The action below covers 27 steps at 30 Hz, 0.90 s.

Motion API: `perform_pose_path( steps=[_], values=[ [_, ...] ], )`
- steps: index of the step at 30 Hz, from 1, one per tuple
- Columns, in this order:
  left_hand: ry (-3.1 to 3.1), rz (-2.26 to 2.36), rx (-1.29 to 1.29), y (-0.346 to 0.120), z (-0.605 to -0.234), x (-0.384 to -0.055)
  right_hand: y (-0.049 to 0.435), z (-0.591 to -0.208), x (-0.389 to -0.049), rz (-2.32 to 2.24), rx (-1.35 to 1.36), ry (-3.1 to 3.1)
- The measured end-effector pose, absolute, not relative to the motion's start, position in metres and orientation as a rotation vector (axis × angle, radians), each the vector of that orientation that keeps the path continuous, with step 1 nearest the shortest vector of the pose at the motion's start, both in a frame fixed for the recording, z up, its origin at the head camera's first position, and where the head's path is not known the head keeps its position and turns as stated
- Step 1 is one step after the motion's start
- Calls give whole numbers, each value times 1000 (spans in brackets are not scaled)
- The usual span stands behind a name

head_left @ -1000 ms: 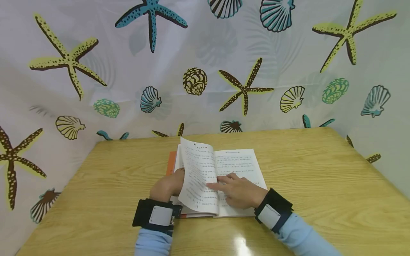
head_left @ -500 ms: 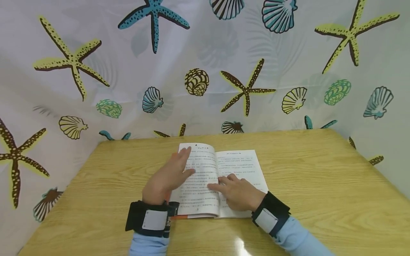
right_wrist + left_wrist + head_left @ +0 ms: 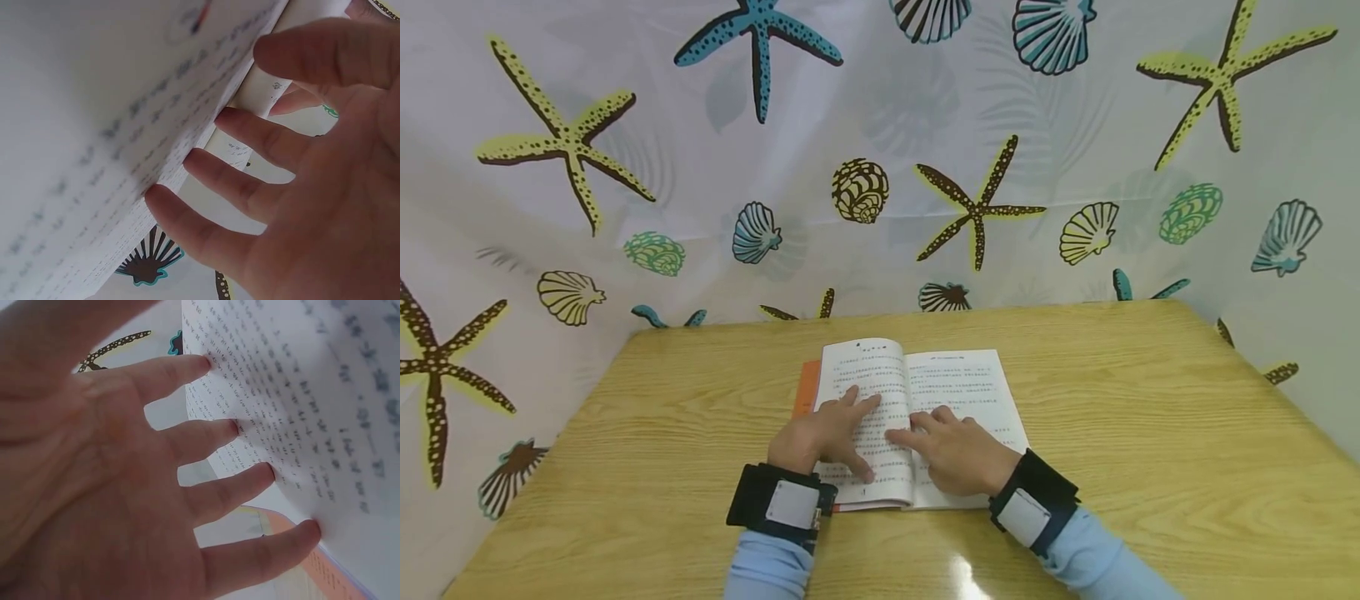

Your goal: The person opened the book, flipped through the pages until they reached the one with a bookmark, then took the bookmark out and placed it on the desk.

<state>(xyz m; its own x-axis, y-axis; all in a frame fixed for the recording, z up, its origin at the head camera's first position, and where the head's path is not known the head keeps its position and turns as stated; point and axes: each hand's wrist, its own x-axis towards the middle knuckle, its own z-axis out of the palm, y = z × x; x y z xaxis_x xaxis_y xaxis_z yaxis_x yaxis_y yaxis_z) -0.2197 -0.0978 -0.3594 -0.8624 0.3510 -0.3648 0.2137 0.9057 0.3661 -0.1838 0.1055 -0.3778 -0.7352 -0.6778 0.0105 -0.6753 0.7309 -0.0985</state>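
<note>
An open book [image 3: 958, 383] with printed pages and an orange cover edge lies in the middle of the table. Spread over its left page is my left hand [image 3: 823, 433], its fingertips touching the paper; the left wrist view shows those fingers [image 3: 231, 494] apart and nearly straight against the print. My right hand [image 3: 966, 454] rests on the right page near the spine, with fingertips at the gutter. In the right wrist view, several fingers [image 3: 206, 231] reach to the page with nothing pinched between them. Part of each page is hidden under the hands.
The wooden table [image 3: 1150, 417] extends around the book on all sides. Behind it hangs a white cloth [image 3: 895, 108] printed with starfish and shells. Both wrists wear black straps [image 3: 1037, 500].
A lifted page has come down onto the left side of the book. My left hand has come out from behind it, then moved right and down onto that page. The right hand stays nearly still.
</note>
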Motion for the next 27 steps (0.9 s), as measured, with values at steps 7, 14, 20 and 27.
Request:
perform_pose_path(
  steps=[7,14,20,27],
  values=[
    [2632,449,414,-98,-360,-219,107,-377,-186,-151,-1103,2899],
    [2622,480,419,-99,-360,-219,111,-371,-191,-235,-919,2818],
    [2621,505,415,-99,-360,-218,129,-371,-204,-265,-652,2799],
    [2626,504,404,-100,-360,-218,162,-374,-222,-212,-488,2859]
  ],
)
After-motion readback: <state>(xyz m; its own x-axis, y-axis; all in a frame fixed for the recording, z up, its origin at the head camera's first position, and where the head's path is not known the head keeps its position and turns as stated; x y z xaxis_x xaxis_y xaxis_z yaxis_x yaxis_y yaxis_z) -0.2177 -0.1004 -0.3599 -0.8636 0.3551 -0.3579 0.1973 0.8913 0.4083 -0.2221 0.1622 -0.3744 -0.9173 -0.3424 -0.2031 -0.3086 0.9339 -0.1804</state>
